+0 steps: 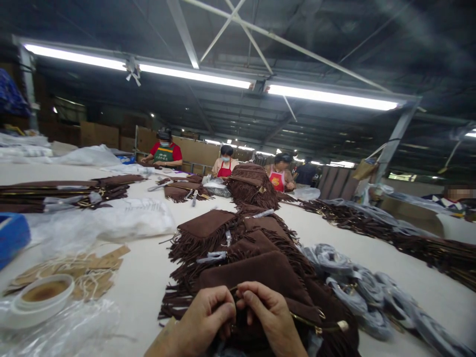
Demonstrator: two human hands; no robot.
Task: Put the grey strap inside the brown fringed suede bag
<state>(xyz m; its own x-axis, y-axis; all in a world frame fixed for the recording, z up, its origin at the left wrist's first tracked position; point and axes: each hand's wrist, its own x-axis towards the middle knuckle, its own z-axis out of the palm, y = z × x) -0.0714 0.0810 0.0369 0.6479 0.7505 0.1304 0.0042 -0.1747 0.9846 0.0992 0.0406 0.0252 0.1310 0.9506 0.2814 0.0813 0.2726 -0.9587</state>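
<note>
Bent over the nearest dark brown fringed bag [256,277], both hands are closed in a pinch, close together. My left hand [208,317] has its thumb and forefinger pressed on a small dark part at the bag's near edge. From the other side, my right hand [269,315] pinches the same area. The fingers hide most of what lies between them, so the exact part is unclear. A gold zipper [320,325] with a ring shows along the bag's right side. Behind it, more fringed bags [208,223] lie overlapping in a row.
Wrapped straps [364,287] lie coiled at right. Left are paper tags [100,267] with strings, a round white tub [42,300], clear plastic [82,329] and a blue bin [13,238]. Further bags [63,191] are stacked beyond. Several people [165,151] work across the white table [148,263].
</note>
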